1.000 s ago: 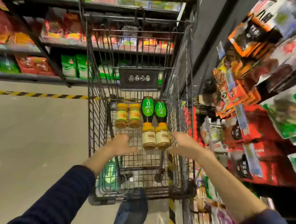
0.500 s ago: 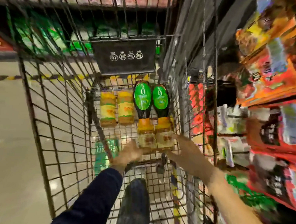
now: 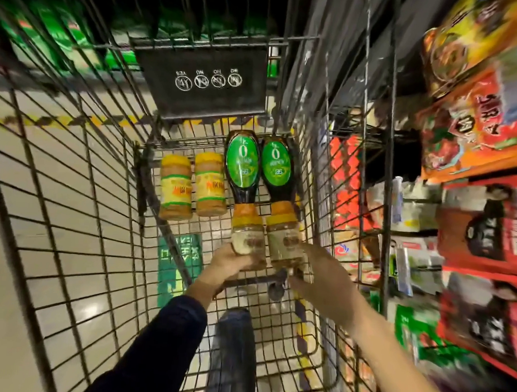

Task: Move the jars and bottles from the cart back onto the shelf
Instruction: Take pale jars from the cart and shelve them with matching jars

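Observation:
Inside the wire cart (image 3: 68, 214) several items lie on its floor. Two yellow-lidded jars with yellow labels (image 3: 176, 187) rest side by side at the far left. Beside them are two dark bottles with green labels (image 3: 241, 161). Nearer me lie two pale jars with yellow lids. My left hand (image 3: 232, 265) wraps the base of the left pale jar (image 3: 247, 237). My right hand (image 3: 322, 278) curls around the base of the right pale jar (image 3: 285, 240), thumb along its side.
The shelf (image 3: 476, 233) with red, orange and green packets runs along the right, close against the cart's side. A black sign panel (image 3: 203, 80) hangs on the cart's far end. Pale floor with a yellow-black stripe (image 3: 74, 121) lies to the left.
The view has dropped closer into the cart. Both hands reached forward from the near rim to the two pale jars and closed around their bases.

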Motion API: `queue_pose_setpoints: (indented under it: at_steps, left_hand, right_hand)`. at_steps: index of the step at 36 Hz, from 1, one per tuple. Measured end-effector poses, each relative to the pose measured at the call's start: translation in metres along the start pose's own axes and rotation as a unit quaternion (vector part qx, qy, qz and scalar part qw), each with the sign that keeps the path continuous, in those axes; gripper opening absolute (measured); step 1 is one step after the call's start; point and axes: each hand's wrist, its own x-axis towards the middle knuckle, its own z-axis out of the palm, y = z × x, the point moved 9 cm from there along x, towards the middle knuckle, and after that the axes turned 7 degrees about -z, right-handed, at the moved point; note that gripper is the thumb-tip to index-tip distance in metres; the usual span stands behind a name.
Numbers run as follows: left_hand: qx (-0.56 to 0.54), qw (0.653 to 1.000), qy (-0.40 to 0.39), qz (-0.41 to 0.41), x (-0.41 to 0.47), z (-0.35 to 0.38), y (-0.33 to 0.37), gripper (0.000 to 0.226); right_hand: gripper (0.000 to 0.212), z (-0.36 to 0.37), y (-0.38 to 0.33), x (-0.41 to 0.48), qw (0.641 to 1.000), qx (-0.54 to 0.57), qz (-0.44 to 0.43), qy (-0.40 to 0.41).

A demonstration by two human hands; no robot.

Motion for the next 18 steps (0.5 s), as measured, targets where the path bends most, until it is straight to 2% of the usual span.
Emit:
queue_pose_setpoints:
  at_steps: [5,9,14,16,18]
  left_hand:
    - [-0.005,1.0,-0.003,-0.01,-0.015,-0.012,0.004,0.051]
    - [-0.02,1.0,-0.022,-0.004,-0.034,-0.023,0.005,0.065]
    - [-0.032,0.999,-0.023,0.024,-0.082,-0.044,0.025,0.055]
    - [-0.013,0.998,-0.028,0.05,-0.104,-0.053,0.035,0.079]
    - [-0.003,0.997,-0.025,0.07,-0.126,-0.064,0.045,0.079]
  right_hand:
    - [0.051,0.002,0.002,0.004,1.0,0.016,-0.005,0.005]
    - [0.056,0.007,0.008,0.007,0.999,0.035,0.031,0.0]
    - [0.045,0.019,0.025,0.019,0.996,0.051,0.077,0.016]
    - [0.043,0.022,0.031,0.029,0.994,0.051,0.096,0.032]
    - [0.038,0.021,0.035,0.037,0.991,0.047,0.115,0.057]
